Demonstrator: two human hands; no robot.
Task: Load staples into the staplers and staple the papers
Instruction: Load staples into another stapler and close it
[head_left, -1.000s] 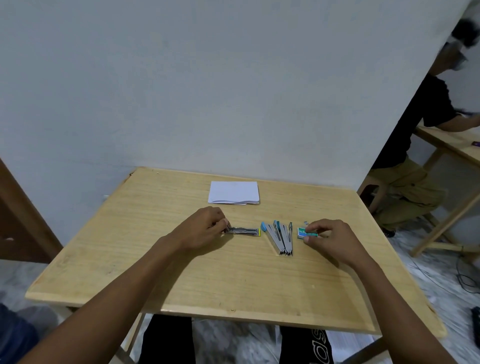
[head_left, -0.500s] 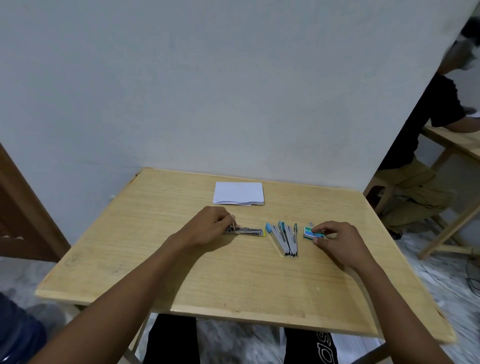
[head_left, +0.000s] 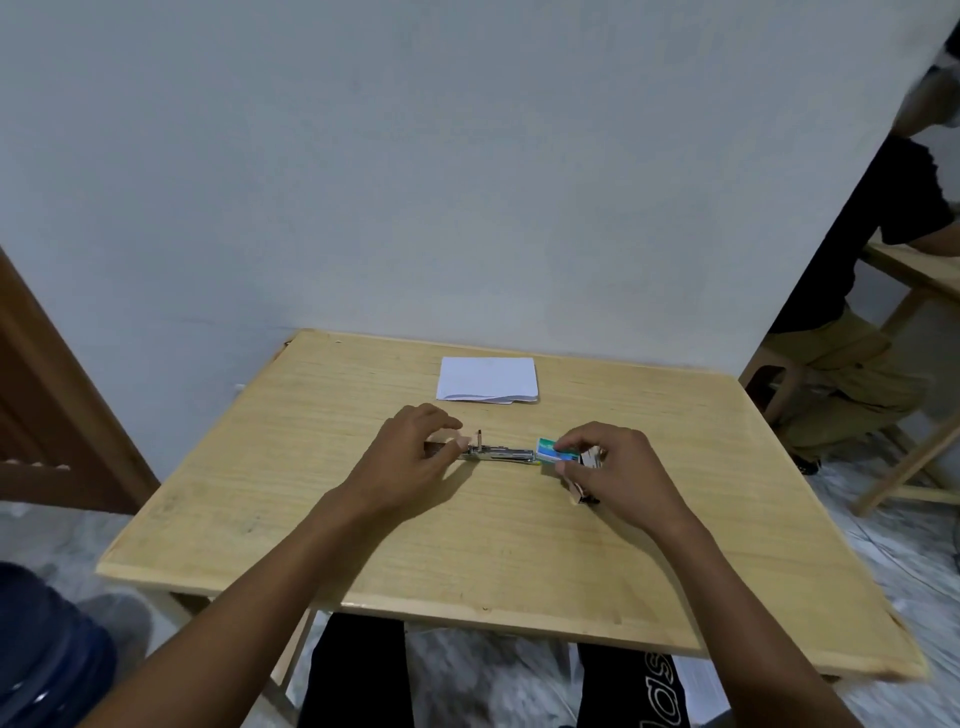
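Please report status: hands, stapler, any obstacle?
Left hand holds stapler end. Right hand pinches staple box. Other staplers partly beneath it. Papers untouched.

A plain pale wall (head_left: 467, 156) fills twelve o'clock, evenly lit. Against it stands a light wooden table (head_left: 467, 561). Brown woodwork (head_left: 47, 415) shows at nine o'clock. At three o'clock a person (head_left: 852, 364) in a black top and khaki trousers sits at a second table (head_left: 914, 265). The floor (head_left: 493, 675) is grey and marbled, and something dark blue (head_left: 47, 665) sits at seven o'clock.

bare table (head_left: 322, 499) left, papers (head_left: 487, 378) ahead
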